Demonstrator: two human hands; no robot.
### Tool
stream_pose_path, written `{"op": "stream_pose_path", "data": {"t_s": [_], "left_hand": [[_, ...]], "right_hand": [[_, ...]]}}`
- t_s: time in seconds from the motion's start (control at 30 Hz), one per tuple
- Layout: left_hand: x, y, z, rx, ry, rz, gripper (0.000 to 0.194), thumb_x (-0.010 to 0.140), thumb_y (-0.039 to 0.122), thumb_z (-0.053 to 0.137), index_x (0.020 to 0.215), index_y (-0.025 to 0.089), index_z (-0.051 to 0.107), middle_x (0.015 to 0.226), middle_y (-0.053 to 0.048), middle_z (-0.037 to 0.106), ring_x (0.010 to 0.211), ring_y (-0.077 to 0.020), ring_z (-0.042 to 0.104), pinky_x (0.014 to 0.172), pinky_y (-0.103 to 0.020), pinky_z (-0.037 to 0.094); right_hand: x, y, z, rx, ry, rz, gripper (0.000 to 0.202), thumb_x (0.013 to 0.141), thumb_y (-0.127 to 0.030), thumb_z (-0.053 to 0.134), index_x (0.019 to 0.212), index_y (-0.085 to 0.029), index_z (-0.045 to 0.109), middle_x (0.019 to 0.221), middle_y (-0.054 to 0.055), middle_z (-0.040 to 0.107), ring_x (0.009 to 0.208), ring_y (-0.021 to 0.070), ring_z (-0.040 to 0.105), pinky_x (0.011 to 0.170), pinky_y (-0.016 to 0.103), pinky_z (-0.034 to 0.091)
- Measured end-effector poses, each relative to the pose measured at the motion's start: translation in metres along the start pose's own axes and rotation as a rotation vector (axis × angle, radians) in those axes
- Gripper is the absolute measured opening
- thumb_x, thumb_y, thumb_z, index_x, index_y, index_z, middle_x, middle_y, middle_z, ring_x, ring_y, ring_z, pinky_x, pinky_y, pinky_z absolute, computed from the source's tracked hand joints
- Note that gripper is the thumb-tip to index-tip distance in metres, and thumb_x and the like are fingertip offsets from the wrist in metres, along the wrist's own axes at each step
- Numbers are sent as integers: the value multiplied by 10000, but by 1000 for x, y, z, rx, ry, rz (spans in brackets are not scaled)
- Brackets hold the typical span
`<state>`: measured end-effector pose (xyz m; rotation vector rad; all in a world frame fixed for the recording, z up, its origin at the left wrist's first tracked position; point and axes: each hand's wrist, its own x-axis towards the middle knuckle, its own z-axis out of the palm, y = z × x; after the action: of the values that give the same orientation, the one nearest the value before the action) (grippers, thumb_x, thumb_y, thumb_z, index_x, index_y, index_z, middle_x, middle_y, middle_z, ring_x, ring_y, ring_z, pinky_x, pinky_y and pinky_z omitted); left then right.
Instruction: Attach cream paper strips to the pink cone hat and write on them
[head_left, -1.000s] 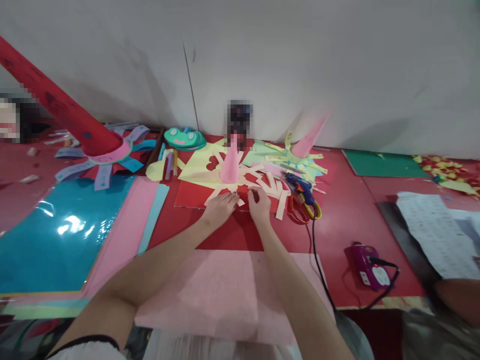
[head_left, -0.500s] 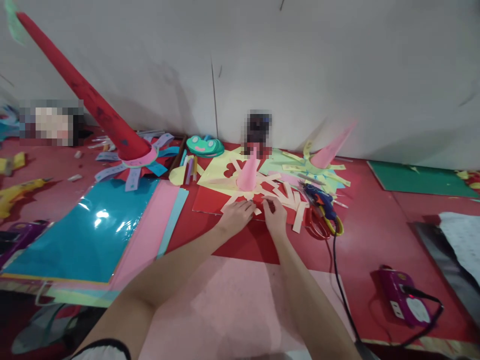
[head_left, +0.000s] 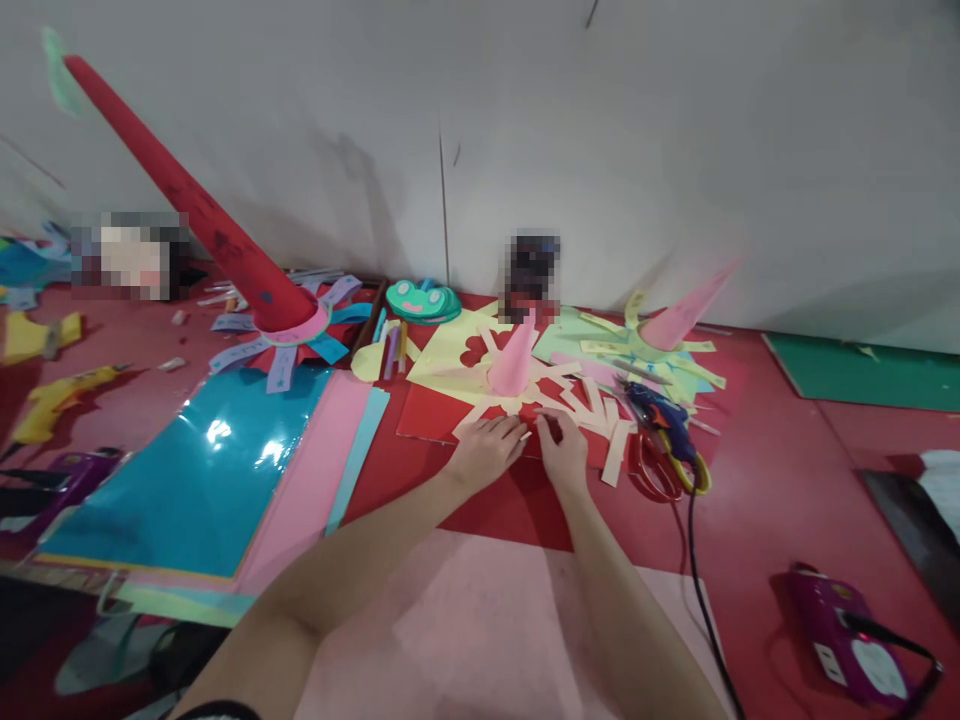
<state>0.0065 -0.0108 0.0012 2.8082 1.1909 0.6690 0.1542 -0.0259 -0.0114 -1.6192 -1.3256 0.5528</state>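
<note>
A small pink paper cone (head_left: pixel 513 362) stands upright on the red sheet, with pale paper strips spread around its base. In front of it my left hand (head_left: pixel 489 448) lies low, its fingers bent together on a small pale paper piece. Close on its right, my right hand (head_left: pixel 562 446) has thumb and index finger curled near each other with a gap between them, nothing clearly held. Loose pale strips (head_left: pixel 616 452) lie to the right of my right hand.
Blue glue gun (head_left: pixel 664 420) and scissors (head_left: pixel 686 475) lie right, with a black cord running to a purple power block (head_left: pixel 847 635). A tall red cone (head_left: pixel 202 215) leans at left behind a blue sheet (head_left: pixel 195 470). Another pink cone (head_left: pixel 686 312) stands back right.
The whole view has shifted, so things sit a little further right and lower. My hands stay close together in front of the cone; the small paper piece is now at my left fingertips.
</note>
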Motion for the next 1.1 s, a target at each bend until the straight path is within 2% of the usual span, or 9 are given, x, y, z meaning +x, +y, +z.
{"op": "stream_pose_path", "data": {"t_s": [0.17,0.3,0.5,0.67,0.77,0.83,0.9,1.0,1.1], "left_hand": [[0,-4,-2,56,-44,82,235,926,203,413,1057,156,602,996,-90,646,850,-181,641,723,-316,515],[-2,-5,-1,64,-41,179,249,924,139,383,1054,145,595,948,-76,667,849,-173,635,705,-298,499],[2,-1,-4,106,-22,147,299,950,229,333,923,158,622,825,-62,663,762,-164,630,639,-287,474],[1,1,-6,92,-18,144,301,944,243,346,874,153,625,832,-62,670,756,-166,635,661,-299,482],[-1,1,-7,42,38,167,269,938,248,366,933,151,616,873,-58,681,791,-169,641,693,-300,491],[0,-2,-11,-11,106,182,249,931,271,392,1004,149,597,926,-58,682,836,-169,640,720,-292,496],[7,-8,-19,-36,188,132,244,925,295,417,1039,154,580,967,-65,673,881,-175,632,744,-288,496],[31,-20,-38,-63,336,-120,222,906,318,462,1036,173,569,997,-80,642,964,-197,600,804,-303,487],[60,-33,-57,-166,413,-310,255,881,317,512,1100,188,524,1073,-82,592,1009,-190,566,831,-299,480]], "right_hand": [[0,-1,-1,5,11,-12,250,823,-346,469,909,-188,642,911,72,685,810,186,612,719,331,487],[1,-2,-1,11,0,-6,262,820,-350,463,909,-184,645,896,69,685,748,172,606,671,311,484],[2,-1,-1,-7,-14,-8,271,823,-349,448,915,-176,635,890,73,679,752,173,594,676,311,476],[2,-2,-1,21,-26,-29,254,818,-333,447,893,-175,631,907,79,676,805,182,603,753,336,476],[1,-5,-3,77,26,-17,251,816,-329,451,902,-173,628,918,80,675,816,176,603,759,326,473],[2,-6,-8,110,119,14,261,817,-341,456,917,-171,627,923,79,673,814,169,600,731,306,468],[5,-7,-15,125,229,54,275,812,-350,459,927,-165,626,912,78,671,793,163,593,689,286,458],[11,-5,-28,148,370,109,283,798,-342,460,924,-149,625,890,79,660,733,149,572,631,262,436],[18,-3,-35,150,426,141,281,795,-335,454,905,-143,627,861,73,647,685,134,549,606,250,420]]}}
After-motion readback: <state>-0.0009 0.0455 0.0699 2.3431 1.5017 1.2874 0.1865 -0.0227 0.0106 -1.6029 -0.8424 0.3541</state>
